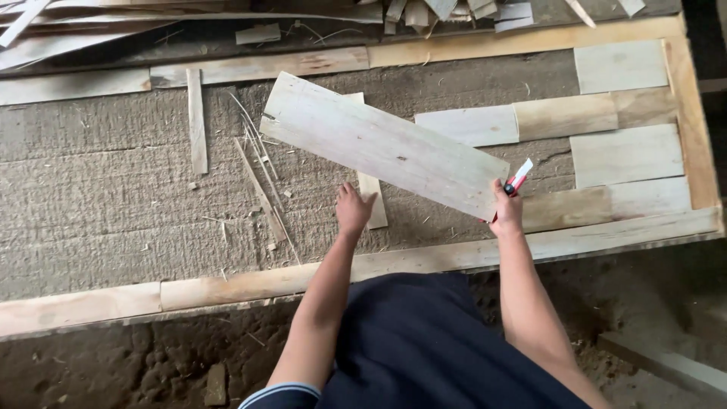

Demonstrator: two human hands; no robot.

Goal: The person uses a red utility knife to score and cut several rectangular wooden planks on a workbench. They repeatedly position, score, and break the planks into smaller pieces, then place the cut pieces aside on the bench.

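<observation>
Fingers [506, 198] gripping veneer sheet's [382, 142] near edge

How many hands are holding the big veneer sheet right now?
1: the right hand grips the veneer sheet at its lower right corner, along with a red cutter. The left hand rests beneath it.

Rough grey work surface [98, 197] edged with pale wood strips [227, 288], dirt floor [151, 363] below, possibly daylight, scrap wood pile [447, 11] behind
</observation>
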